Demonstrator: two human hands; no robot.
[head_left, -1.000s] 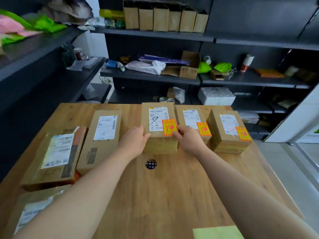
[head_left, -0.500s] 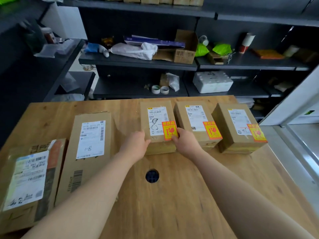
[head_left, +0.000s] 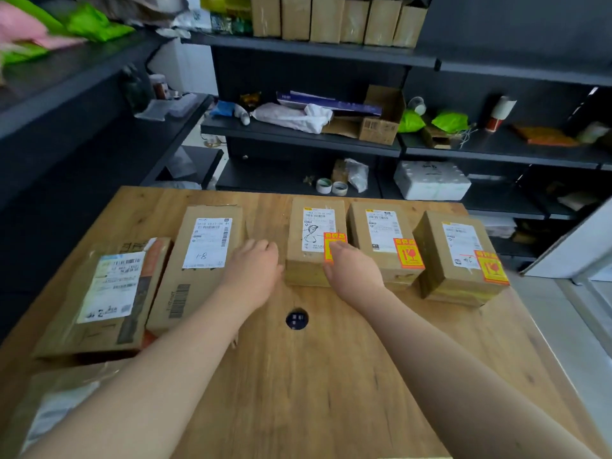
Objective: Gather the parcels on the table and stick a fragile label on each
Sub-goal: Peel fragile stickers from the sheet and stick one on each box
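Note:
Three brown parcels stand in a row at the back right of the wooden table (head_left: 331, 376), each with an orange fragile label: the middle parcel (head_left: 309, 260), its neighbour (head_left: 377, 233), and the right parcel (head_left: 453, 276). My right hand (head_left: 352, 273) rests on the middle parcel's front right corner and covers part of its label (head_left: 334, 240). My left hand (head_left: 255, 270) hovers loosely curled, holding nothing, between that parcel and the parcel marked "1-8" (head_left: 205, 246). That one and the flat parcel (head_left: 109, 293) at the left show no orange label.
A further parcel (head_left: 56, 409) lies at the table's near left corner, partly cut off. A round cable hole (head_left: 297, 319) sits in the table's middle. Dark shelves (head_left: 298, 134) with boxes, bags and tape rolls stand behind the table and along the left.
My left hand has let go of the middle parcel's left side and shifted left. My right hand stays at the parcel's front right corner. The view has tilted up and left.

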